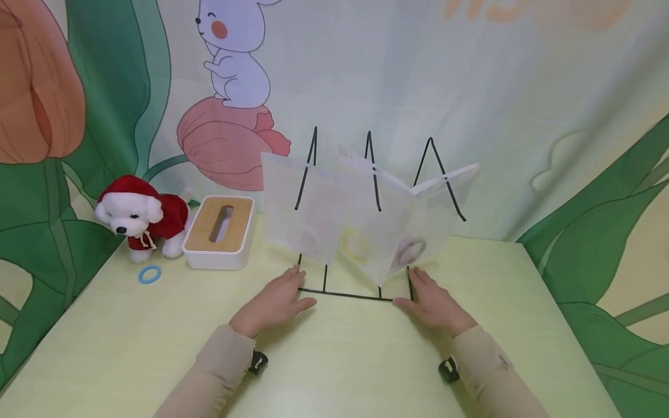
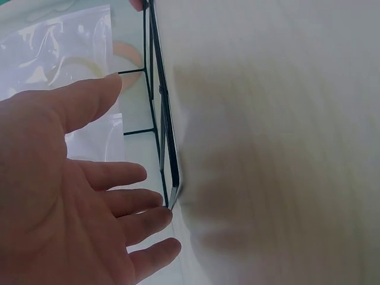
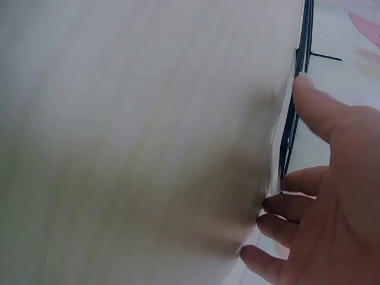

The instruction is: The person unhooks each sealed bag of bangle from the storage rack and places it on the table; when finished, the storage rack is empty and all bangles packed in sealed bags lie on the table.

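Two flat hands flank a wire rack (image 1: 366, 232) on the tabletop (image 1: 334, 360).
Left hand (image 1: 274, 302) and right hand (image 1: 434, 303), fingers spread, touch its opposite front corners; rack runs left-right, equally near.

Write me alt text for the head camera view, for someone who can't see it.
Two hands, left hand and right hand, lie flat on a pale green table at the front corners of a black wire rack holding translucent bags with rings inside. Behind on the left sit a plush dog, a tissue box and a blue ring.
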The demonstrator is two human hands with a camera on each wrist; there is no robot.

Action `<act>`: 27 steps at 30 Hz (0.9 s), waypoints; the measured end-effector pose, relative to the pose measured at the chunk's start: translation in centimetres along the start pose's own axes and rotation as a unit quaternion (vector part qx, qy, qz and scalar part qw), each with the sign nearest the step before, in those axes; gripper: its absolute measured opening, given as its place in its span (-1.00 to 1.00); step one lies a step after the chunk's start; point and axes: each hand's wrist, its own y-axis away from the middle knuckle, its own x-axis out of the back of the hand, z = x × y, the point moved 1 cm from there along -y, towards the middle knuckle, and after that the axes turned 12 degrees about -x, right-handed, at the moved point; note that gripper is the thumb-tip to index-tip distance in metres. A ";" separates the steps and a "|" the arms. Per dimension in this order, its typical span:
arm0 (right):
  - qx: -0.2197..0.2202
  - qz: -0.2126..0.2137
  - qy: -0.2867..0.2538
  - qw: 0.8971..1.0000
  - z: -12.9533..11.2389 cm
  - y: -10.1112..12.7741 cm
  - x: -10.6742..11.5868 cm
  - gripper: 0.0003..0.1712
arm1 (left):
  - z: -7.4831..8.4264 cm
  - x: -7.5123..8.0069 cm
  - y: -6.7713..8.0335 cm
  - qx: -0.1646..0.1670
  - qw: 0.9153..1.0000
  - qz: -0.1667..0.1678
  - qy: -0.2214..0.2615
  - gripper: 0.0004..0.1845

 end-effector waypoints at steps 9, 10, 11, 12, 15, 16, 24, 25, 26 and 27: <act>0.008 0.006 0.016 1.000 0.5 -0.4 -0.5 0.00 | 0.3 0.0 0.0 0.000 1.000 -0.018 0.007 -0.24; 0.009 0.008 0.016 1.000 0.5 -0.4 -0.5 -0.01 | 0.3 0.0 0.0 0.001 1.000 -0.020 0.006 -0.24; 0.012 0.010 0.018 1.000 0.4 -0.4 -0.5 -0.02 | 0.3 -0.1 0.0 0.003 1.000 -0.022 0.005 -0.24; 0.014 0.012 0.021 1.000 0.3 -0.4 -0.5 -0.03 | 0.3 -0.1 0.0 0.004 1.000 -0.025 0.004 -0.24; 0.019 0.017 0.024 0.999 0.1 -0.5 -0.5 -0.05 | 0.2 -0.1 -0.1 0.008 1.000 -0.027 0.001 -0.23; 0.020 0.017 0.024 0.999 0.1 -0.5 -0.5 -0.05 | 0.2 -0.1 -0.1 0.009 1.000 -0.027 0.001 -0.24; 0.015 0.010 0.022 1.000 0.1 -0.4 -0.6 -0.07 | 0.8 1.2 0.3 0.019 0.999 -0.023 0.017 -0.25; 0.014 0.010 0.022 1.000 0.1 -0.4 -0.6 -0.07 | 1.0 1.7 0.3 0.017 1.000 -0.017 0.018 -0.25; 0.012 0.010 0.022 1.000 0.1 -0.4 -0.6 -0.07 | 1.2 2.4 0.4 0.017 1.000 -0.009 0.024 -0.25; 0.010 0.010 0.022 1.000 0.1 -0.4 -0.6 -0.07 | 1.5 3.1 0.5 0.017 0.999 0.001 0.032 -0.26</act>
